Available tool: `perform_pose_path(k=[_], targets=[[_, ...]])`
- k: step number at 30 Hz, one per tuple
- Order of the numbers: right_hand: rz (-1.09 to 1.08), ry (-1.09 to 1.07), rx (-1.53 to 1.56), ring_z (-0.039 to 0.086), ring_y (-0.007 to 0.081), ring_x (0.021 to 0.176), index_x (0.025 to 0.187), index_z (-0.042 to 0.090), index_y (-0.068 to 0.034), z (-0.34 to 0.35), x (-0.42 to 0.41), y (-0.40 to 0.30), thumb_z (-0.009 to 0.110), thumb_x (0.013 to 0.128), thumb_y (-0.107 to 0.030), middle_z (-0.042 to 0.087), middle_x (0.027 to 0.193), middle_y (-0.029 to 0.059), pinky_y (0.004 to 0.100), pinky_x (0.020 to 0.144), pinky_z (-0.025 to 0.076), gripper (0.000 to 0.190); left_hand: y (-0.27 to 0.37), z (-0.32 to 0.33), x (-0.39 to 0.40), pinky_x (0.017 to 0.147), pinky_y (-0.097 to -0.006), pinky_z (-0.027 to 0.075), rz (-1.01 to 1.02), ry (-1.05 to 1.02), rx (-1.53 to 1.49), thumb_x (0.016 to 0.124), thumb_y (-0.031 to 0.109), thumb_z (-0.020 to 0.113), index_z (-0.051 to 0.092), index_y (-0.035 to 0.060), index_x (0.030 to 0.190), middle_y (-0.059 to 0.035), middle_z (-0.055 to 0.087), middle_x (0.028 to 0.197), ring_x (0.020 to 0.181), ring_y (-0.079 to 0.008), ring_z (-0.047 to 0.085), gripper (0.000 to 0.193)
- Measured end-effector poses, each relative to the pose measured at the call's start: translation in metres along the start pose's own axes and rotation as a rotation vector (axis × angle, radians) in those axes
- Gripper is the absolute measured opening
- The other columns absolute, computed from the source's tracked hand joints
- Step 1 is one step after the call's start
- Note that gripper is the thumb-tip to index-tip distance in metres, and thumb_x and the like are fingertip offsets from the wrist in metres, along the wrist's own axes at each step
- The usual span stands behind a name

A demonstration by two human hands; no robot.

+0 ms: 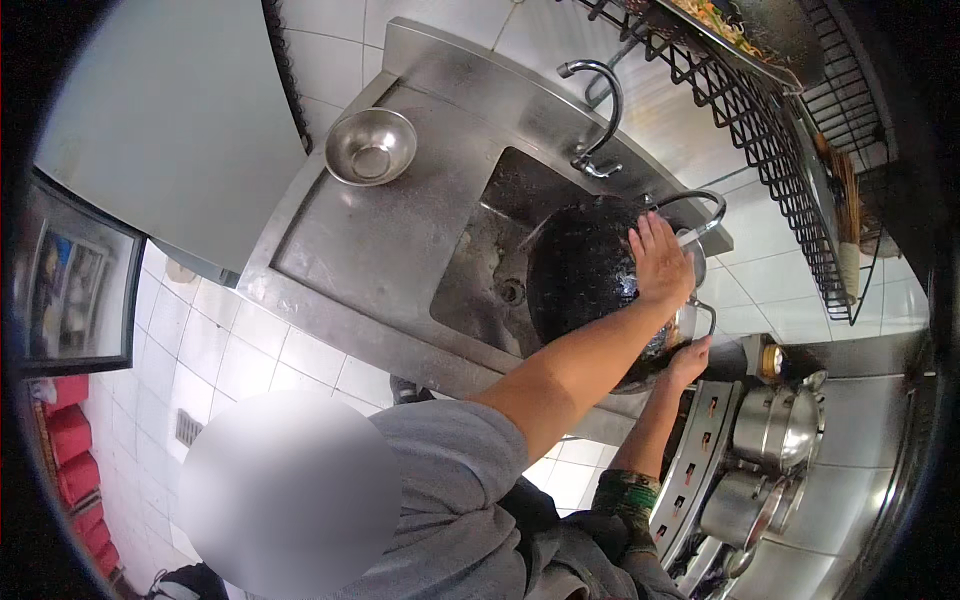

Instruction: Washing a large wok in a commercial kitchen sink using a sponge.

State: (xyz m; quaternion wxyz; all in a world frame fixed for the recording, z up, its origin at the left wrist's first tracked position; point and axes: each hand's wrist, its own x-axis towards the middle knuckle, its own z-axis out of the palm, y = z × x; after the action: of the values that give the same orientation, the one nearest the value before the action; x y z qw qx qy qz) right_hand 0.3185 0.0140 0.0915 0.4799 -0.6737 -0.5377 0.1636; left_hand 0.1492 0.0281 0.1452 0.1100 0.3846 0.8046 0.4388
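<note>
A large blackened wok (585, 270) stands tilted in the right part of the sink basin (480, 277), its dark rounded surface turned towards the left. Flat against this surface lies my left hand (664, 259), fingers stretched out; whatever may be under the palm is hidden. Lower down, my right hand (690, 361) grips the wok by its metal loop handle (709, 315) at the near right rim. A curved tap spout (709, 199) arches just beyond the wok; whether water runs from it is hard to see.
A steel bowl (371, 146) sits on the steel drainboard (367, 225). A tall tap (615, 105) rises behind the basin. Overhead at right hangs a black wire rack (750, 135). Steel pots (776, 427) stand by a burner panel (697, 457). A blurred round patch covers the lower left.
</note>
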Motion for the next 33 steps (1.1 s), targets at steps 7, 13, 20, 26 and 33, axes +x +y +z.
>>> perform_pose_path(k=[7,13,20,26,33], targets=[[0.081,-0.017,0.178,0.059,0.0317,0.104,0.125,0.053,0.013,-0.009,-0.007,0.016,0.039,0.103,-0.043,0.061,0.119,0.0245,0.0389,0.094,0.044,0.062,-0.053,0.003,0.053,0.115,-0.0566,0.017,-0.093,-0.196,-0.138,0.097,0.044,0.042,0.032,-0.0052,0.145,-0.0224,0.027,0.154,0.143,-0.0402,0.024,0.07],[0.108,-0.084,0.341,0.053,0.0169,0.086,0.101,0.059,0.003,0.002,0.006,0.038,0.041,0.103,-0.044,0.06,0.095,0.0059,0.0327,0.08,0.045,0.05,-0.207,0.028,0.102,0.114,-0.0459,0.027,-0.462,-0.492,-0.301,0.1,0.052,0.025,0.035,-0.0087,0.142,-0.0271,0.038,0.147,0.137,-0.0408,0.036,0.075],[0.043,-0.19,0.177,0.048,0.0142,0.079,0.09,0.06,0.003,0.033,0.007,0.028,0.043,0.103,-0.042,0.056,0.082,-0.0002,0.0323,0.074,0.042,0.05,-0.12,-0.013,0.08,0.114,-0.0575,0.018,-0.288,-0.196,-0.092,0.099,0.051,0.03,0.047,0.0027,0.139,-0.0217,0.038,0.148,0.142,-0.0403,0.026,0.066],[-0.158,-0.282,-0.036,0.064,0.0302,0.087,0.095,0.063,0.007,0.078,0.004,-0.022,0.042,0.102,-0.043,0.068,0.091,0.0194,0.0419,0.078,0.046,0.055,-0.08,-0.042,0.064,0.113,-0.059,0.02,0.268,-0.426,0.169,0.097,0.049,0.035,0.068,0.0074,0.116,-0.0182,0.057,0.13,0.128,-0.0381,0.047,0.056],[-0.372,-0.584,-0.068,0.057,0.0496,0.101,0.096,0.064,0.005,0.127,0.028,-0.036,0.033,0.101,-0.048,0.063,0.097,0.0317,0.0523,0.086,0.044,0.062,-0.119,-0.037,0.085,0.084,-0.0456,0.051,0.544,-0.484,-0.056,0.093,0.046,0.052,0.073,0.008,0.094,-0.0201,0.068,0.102,0.099,-0.0389,0.063,0.043]])
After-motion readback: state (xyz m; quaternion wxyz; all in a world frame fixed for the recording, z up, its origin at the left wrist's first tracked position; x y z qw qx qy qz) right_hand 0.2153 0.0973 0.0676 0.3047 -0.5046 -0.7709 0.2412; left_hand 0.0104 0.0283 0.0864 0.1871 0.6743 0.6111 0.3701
